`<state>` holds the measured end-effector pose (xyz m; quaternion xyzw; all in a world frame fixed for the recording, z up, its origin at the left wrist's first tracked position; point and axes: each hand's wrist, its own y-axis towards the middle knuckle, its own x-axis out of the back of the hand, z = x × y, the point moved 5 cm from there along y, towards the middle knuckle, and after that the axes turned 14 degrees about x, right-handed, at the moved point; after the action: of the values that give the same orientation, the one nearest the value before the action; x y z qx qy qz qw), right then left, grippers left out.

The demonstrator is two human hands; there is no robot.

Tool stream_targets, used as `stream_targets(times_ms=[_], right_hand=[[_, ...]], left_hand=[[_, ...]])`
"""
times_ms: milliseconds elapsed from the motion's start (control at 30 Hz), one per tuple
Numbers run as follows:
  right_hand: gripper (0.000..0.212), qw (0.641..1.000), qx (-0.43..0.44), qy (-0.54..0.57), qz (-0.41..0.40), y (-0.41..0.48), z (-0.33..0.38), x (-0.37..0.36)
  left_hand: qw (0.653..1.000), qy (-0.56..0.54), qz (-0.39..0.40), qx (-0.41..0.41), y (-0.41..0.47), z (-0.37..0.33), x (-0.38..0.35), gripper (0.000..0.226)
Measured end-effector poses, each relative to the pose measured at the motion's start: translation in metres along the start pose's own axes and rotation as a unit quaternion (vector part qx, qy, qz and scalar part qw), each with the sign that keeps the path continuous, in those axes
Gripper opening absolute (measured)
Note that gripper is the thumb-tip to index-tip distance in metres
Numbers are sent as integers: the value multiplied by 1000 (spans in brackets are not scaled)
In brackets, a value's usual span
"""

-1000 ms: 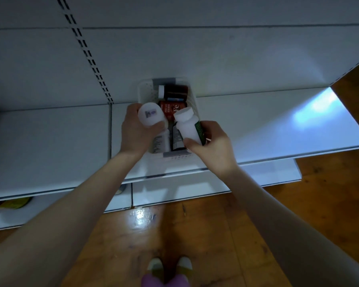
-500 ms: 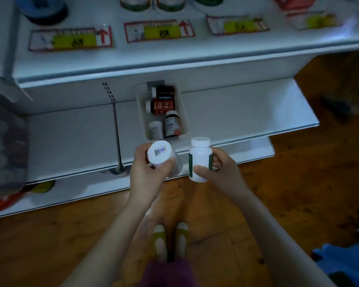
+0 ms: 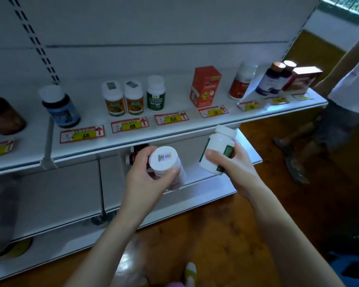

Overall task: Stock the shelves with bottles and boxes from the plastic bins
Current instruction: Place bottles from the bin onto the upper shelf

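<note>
On my feed: left hand (image 3: 145,181) wraps a white bottle (image 3: 163,159), cap facing me, label too blurry to read; right hand (image 3: 234,168) grips a green-labelled bottle (image 3: 216,148) tilted toward the shelf (image 3: 174,134).

The left hand (image 3: 147,175) grips a white-capped bottle (image 3: 166,164); the right hand (image 3: 230,164) holds a green-labelled white bottle (image 3: 218,150), both below the stocked shelf (image 3: 133,139)
</note>
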<state>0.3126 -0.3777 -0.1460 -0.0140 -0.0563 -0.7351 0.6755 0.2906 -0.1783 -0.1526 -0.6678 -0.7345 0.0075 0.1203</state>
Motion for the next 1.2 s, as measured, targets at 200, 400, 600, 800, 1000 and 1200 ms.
stream_targets(times_ms=[200,400,600,800,1000,1200], right_hand=[[32,999,47,13,5,27,37,23],[20,992,-1,97,77,59,47,23],[14,987,11,77,138,85,59,14],[42,969,50,-70,230,114,70,6],[38,896,158,-288,299,146,94,-2],[46,809,218,-442,319,167,105,-15]], left_hand=[[999,-2,-35,-14,-2,-37,-17,49],[995,-11,-93,-28,-10,-64,-31,41],[985,-19,-168,-27,-18,-70,-31,45],[975,-23,-220,-27,-28,-77,-32,39],[971,-11,-237,-31,-19,-85,-30,38],[971,-2,-237,-25,-2,-87,-25,44]])
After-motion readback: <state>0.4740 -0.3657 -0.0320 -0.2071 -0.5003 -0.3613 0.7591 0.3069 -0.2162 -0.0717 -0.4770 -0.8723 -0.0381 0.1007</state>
